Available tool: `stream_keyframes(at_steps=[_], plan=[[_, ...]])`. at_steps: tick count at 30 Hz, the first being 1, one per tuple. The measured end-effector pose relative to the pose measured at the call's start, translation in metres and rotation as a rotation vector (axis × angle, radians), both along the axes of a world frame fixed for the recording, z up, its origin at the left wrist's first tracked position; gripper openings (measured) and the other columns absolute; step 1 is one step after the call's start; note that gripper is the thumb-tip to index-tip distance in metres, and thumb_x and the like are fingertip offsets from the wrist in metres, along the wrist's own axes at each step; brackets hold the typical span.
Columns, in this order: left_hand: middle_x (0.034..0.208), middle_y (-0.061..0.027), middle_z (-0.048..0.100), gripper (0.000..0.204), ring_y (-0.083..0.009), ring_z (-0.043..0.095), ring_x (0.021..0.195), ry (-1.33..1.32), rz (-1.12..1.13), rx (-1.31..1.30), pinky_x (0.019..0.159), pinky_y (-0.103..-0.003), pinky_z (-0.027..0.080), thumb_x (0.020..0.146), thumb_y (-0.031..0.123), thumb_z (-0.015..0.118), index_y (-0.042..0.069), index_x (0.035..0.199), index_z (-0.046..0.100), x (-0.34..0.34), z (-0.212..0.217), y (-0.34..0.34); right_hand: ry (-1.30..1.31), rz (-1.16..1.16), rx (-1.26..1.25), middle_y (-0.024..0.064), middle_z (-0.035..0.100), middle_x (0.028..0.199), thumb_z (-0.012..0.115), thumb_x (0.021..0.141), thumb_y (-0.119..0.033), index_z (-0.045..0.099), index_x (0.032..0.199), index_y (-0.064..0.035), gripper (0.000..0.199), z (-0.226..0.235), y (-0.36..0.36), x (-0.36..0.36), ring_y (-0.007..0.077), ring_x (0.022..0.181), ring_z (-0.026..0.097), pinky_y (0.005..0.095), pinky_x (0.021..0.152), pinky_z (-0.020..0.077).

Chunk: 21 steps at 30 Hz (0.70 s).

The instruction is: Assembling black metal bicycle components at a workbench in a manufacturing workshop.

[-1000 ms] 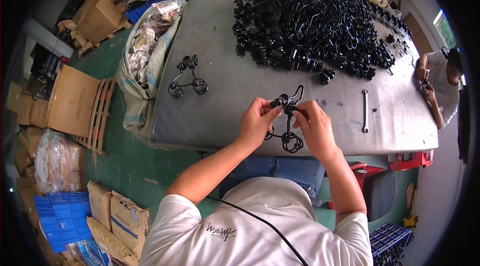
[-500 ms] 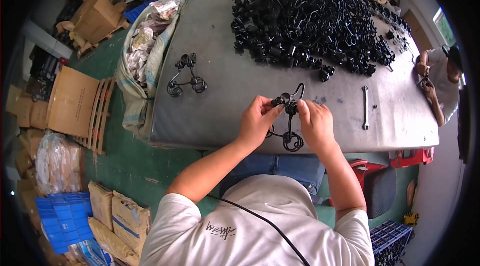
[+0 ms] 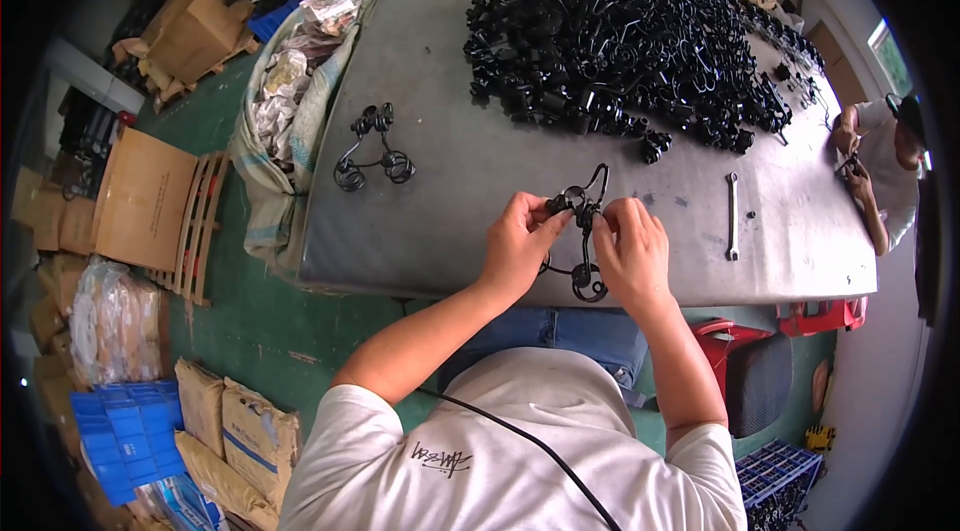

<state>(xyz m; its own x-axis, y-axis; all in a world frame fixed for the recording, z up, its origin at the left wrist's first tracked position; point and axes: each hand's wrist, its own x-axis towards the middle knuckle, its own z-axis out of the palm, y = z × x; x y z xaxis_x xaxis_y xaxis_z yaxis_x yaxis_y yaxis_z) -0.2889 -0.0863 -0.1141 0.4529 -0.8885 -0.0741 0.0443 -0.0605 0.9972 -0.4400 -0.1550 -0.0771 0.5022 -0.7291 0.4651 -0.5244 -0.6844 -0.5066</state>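
Observation:
Over the near edge of the grey metal table, a black bent-wire part with ring-shaped clamps (image 3: pixel 584 276) is held between both hands. My left hand (image 3: pixel 517 241) pinches its upper left side by a round clamp. On the other side, the fingers and thumb of my right hand (image 3: pixel 634 249) close on the part beside its middle; the fingertips hide some of it. A thin wire loop sticks up above my fingers, and coiled rings hang below. Off to the left lies a similar black wire part (image 3: pixel 373 153), touched by neither hand.
A large heap of black wire parts (image 3: pixel 620 46) covers the far side of the table (image 3: pixel 430 51). A wrench (image 3: pixel 733 216) lies to the right near a small dark piece (image 3: pixel 751 215). Another person (image 3: pixel 880 166) works at the right edge. An open sack (image 3: pixel 285 121) stands left.
My right thumb and fingers have shifted slightly on the black wire part, drawing in lower beside it. My left hand keeps its pinch almost unmoved.

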Motion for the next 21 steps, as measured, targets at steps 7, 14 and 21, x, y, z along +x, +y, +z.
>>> stream_keyframes(at_steps=[7, 14, 21], plan=[[0.084, 0.0002, 0.063, 0.028, -0.0019, 0.051, 0.065, -0.076, 0.004, -0.07, 0.052, -0.019, 0.043, 0.093, 0.022, 0.073, 0.003, 0.102, 0.056, 0.0, -0.003, 0.0, 0.052, 0.069, 0.186, 0.0143, 0.059, 0.079, 0.053, 0.1, -0.019, 0.052, 0.087, -0.004, 0.02, -0.005, -0.009, -0.006, 0.0368, 0.074, 0.058, 0.0439, 0.069, 0.0441], [0.09, -0.004, 0.067, 0.03, -0.0059, 0.055, 0.066, -0.356, 0.076, -0.163, 0.057, -0.023, 0.046, 0.091, 0.016, 0.075, 0.001, 0.106, 0.054, -0.002, 0.007, 0.001, -0.199, -0.007, 0.544, 0.0097, 0.05, 0.068, 0.046, 0.106, -0.032, 0.049, 0.083, -0.0027, 0.037, -0.027, -0.008, 0.004, 0.0269, 0.061, 0.052, 0.0401, 0.06, 0.0413], [0.087, -0.0124, 0.069, 0.032, -0.0169, 0.065, 0.071, -0.46, 0.141, -0.168, 0.064, -0.033, 0.053, 0.086, 0.012, 0.077, 0.002, 0.106, 0.055, 0.003, -0.004, -0.003, -0.537, 0.113, 1.359, -0.0034, 0.045, 0.063, 0.046, 0.106, -0.042, 0.05, 0.076, -0.007, 0.046, -0.027, -0.021, 0.007, 0.0106, 0.056, 0.041, 0.0293, 0.052, 0.0346]])
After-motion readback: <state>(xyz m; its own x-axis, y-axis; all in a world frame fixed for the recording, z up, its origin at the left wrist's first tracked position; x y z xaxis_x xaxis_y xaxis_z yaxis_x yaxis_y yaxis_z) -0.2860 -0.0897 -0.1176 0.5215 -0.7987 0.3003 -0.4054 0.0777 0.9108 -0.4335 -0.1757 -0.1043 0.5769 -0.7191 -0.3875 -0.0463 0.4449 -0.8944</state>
